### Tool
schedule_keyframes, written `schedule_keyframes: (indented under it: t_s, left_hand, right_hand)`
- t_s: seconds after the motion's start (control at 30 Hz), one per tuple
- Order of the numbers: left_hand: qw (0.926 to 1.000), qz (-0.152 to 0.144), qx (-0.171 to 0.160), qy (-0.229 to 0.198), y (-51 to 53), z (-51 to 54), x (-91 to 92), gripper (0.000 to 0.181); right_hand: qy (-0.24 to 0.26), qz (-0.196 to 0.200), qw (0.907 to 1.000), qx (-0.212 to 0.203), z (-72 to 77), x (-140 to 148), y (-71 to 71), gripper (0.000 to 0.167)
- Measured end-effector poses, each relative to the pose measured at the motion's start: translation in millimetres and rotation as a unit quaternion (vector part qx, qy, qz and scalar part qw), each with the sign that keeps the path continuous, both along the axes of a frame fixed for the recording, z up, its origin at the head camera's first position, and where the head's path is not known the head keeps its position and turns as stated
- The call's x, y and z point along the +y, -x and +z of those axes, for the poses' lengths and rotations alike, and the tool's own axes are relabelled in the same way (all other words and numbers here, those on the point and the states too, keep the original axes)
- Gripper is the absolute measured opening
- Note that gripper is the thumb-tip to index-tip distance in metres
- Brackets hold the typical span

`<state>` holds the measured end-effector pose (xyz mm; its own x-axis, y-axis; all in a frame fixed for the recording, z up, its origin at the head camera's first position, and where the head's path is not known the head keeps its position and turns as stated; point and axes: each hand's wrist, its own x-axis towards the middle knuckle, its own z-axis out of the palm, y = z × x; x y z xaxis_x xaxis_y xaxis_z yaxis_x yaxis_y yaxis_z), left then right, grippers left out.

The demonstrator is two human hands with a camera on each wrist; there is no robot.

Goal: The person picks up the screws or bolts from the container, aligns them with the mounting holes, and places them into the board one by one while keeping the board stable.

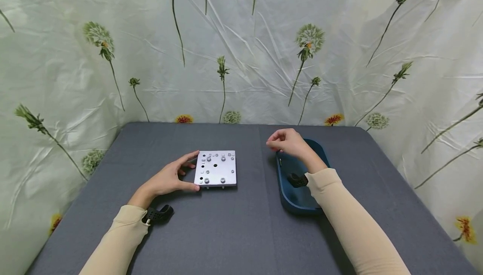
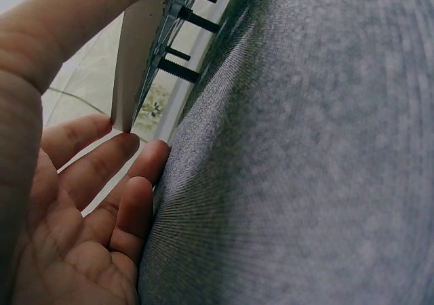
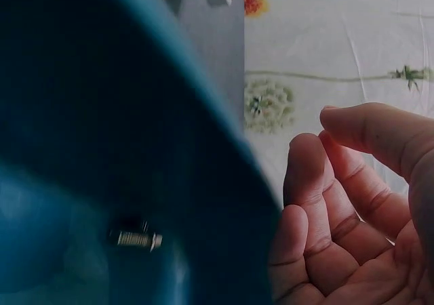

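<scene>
My left hand [image 1: 171,177] grips a silver metal plate [image 1: 226,170] by its left side, thumb at the near corner and forefinger at the far one. Several screws and dark holes show on the plate's top. In the left wrist view, threaded screw ends [image 2: 180,70] stick out from its underside. Over the far left rim of a blue tray [image 1: 284,197], my right hand [image 1: 288,143] hovers with bent fingers, thumb and forefinger tips close together. Nothing shows between those tips, though something tiny could be hidden. A small screw [image 3: 137,239] lies inside the tray.
A grey cloth covers the table [image 1: 241,237]. Behind it hangs a pale curtain [image 1: 256,86] with a flower print. The tray's raised walls stand right of the plate, with a strip of cloth between. Black straps [image 1: 160,213] hang at both wrists.
</scene>
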<state>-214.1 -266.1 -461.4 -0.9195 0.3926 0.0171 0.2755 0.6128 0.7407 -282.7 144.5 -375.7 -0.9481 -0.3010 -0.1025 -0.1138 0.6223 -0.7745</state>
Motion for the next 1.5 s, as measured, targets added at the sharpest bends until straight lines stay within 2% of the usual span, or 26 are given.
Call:
schedule_keyframes:
  t_s: [0.53,0.9,1.17,1.5]
  left_hand:
    - [1.0,0.007,0.003,0.006,-0.4,0.9,1.2,0.113]
    - [0.9999,0.009,-0.002,0.003,-0.1,0.0,1.9,0.114]
    - [0.9999,0.011,-0.001,0.006,0.1,1.2,1.6,0.114]
    - [0.9999,0.014,-0.006,0.004,-0.3,-0.2,0.7,0.115]
  right_hand:
    - [-0.001,-0.014,0.9997,-0.018,-13.6,38.5,2.0,0.022]
    - [-0.022,0.059,0.9965,-0.055,-28.0,51.6,6.5,0.025]
    - [-0.025,0.093,0.9909,-0.094,-39.1,60.5,11.6,0.033]
    - [-0.029,0.123,0.9886,-0.083,-40.7,60.4,11.0,0.035]
